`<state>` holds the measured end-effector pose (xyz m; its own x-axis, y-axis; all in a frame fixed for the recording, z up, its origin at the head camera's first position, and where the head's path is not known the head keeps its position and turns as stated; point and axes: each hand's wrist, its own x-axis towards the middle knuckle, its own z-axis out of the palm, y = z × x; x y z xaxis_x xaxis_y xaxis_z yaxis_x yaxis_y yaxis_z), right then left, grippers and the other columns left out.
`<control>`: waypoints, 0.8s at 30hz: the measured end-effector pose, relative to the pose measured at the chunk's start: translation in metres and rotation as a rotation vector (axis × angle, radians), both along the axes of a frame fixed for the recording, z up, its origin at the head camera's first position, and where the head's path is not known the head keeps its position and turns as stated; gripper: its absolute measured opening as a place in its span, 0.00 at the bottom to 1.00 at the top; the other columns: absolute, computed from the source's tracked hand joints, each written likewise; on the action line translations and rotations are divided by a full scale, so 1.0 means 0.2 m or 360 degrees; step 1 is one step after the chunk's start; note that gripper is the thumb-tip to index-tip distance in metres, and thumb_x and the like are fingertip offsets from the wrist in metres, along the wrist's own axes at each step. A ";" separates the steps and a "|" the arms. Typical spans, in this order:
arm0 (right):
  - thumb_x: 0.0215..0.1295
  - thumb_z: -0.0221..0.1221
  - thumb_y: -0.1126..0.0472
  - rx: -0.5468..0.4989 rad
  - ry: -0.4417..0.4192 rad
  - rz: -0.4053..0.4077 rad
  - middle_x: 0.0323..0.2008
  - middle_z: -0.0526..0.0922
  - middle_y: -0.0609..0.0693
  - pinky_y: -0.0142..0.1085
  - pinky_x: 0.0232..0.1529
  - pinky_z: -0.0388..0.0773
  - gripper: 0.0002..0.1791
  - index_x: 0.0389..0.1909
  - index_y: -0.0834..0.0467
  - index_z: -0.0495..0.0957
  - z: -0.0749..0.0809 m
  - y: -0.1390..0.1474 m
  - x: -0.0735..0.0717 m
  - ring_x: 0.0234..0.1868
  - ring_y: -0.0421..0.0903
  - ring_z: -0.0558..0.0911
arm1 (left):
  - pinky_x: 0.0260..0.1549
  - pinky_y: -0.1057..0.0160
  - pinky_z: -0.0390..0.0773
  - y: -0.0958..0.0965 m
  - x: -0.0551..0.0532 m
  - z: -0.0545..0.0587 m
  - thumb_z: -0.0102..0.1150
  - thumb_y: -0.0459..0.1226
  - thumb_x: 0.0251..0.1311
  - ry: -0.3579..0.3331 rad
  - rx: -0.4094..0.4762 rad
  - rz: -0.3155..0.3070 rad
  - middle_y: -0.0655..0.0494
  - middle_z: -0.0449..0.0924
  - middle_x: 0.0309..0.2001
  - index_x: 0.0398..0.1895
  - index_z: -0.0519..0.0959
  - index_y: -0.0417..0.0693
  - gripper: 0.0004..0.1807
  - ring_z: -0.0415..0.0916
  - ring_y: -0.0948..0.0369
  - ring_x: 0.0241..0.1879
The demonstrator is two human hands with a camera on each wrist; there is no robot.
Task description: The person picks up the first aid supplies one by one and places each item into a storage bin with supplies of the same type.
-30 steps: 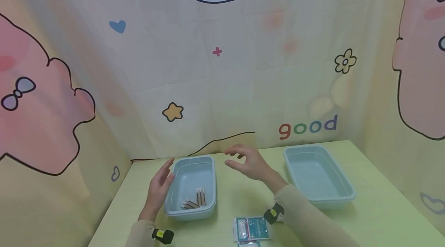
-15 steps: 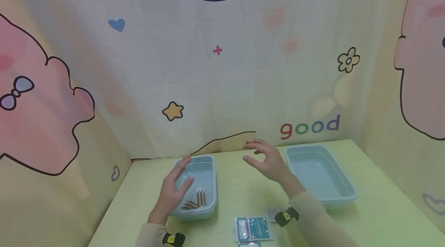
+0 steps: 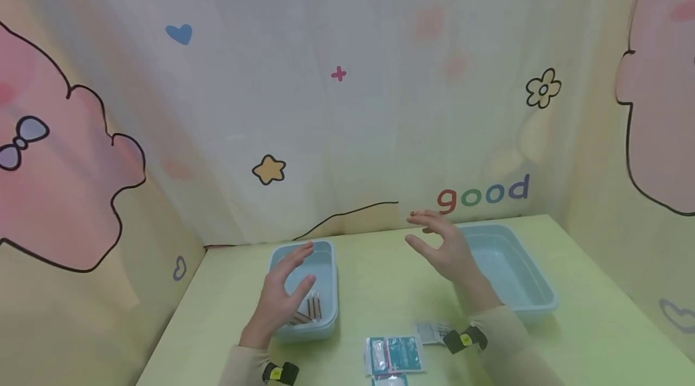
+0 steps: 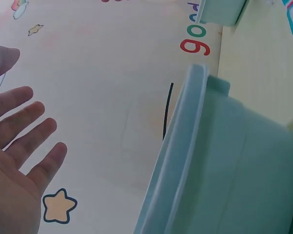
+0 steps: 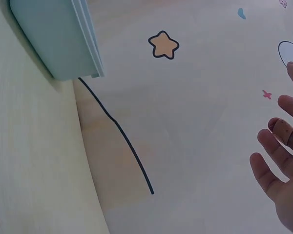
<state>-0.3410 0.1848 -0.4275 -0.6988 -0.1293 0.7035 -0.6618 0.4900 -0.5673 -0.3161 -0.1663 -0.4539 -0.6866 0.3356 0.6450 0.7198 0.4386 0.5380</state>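
My left hand is in the air over the near left part of the left blue bin, fingers extended and thumb apart. Several slim brown sticks with white ends lie inside that bin, partly hidden behind the hand. In the left wrist view the same hand has its fingers spread and holds nothing. My right hand hovers by the left side of the right blue bin, covering part of its rim. Its fingers are loosely bent and hold nothing; the right wrist view shows a bandage round one finger.
Teal-and-white flat packets lie on the pale green table near its front, partly overlapping. A greyish packet is beside them, close to the right wrist. A printed curtain stands behind and at both sides.
Both hands have moved to the right. The left went from beside its bin to over it; the right went from mid-table toward the right bin, uncovering the greyish packet.
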 end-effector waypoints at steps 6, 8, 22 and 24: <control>0.55 0.68 0.67 -0.0048 0.0054 -0.0043 0.56 0.81 0.53 0.28 0.50 0.76 0.20 0.51 0.60 0.81 0.02 0.05 0.06 0.59 0.45 0.75 | 0.62 0.62 0.70 0.05 0.01 -0.01 0.59 0.32 0.63 0.0045 0.0076 -0.0074 0.49 0.70 0.68 0.65 0.71 0.49 0.26 0.66 0.54 0.68; 0.55 0.68 0.67 -0.0036 0.0079 -0.0073 0.56 0.81 0.52 0.26 0.49 0.76 0.20 0.51 0.60 0.81 0.02 0.06 0.08 0.58 0.43 0.75 | 0.62 0.63 0.70 0.06 0.02 -0.01 0.60 0.31 0.62 0.0067 0.0094 -0.0098 0.48 0.70 0.67 0.65 0.72 0.47 0.27 0.66 0.53 0.67; 0.53 0.68 0.70 -0.0076 0.0122 -0.0162 0.54 0.81 0.56 0.21 0.47 0.73 0.21 0.50 0.61 0.81 0.01 0.13 0.14 0.51 0.32 0.77 | 0.60 0.61 0.72 0.10 0.04 0.01 0.60 0.30 0.61 0.0141 0.0090 -0.0145 0.46 0.71 0.66 0.65 0.72 0.45 0.27 0.67 0.53 0.67; 0.53 0.68 0.70 -0.0072 0.0120 -0.0190 0.53 0.81 0.55 0.22 0.47 0.73 0.21 0.50 0.61 0.81 0.01 0.15 0.14 0.47 0.30 0.77 | 0.60 0.61 0.72 0.10 0.04 0.01 0.59 0.31 0.61 0.0133 0.0084 -0.0141 0.46 0.70 0.67 0.65 0.72 0.45 0.26 0.67 0.53 0.67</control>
<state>-0.3132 0.2140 -0.4251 -0.6525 -0.0152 0.7576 -0.6417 0.5429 -0.5418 -0.3089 -0.1473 -0.4514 -0.5989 0.3567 0.7170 0.7977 0.3443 0.4951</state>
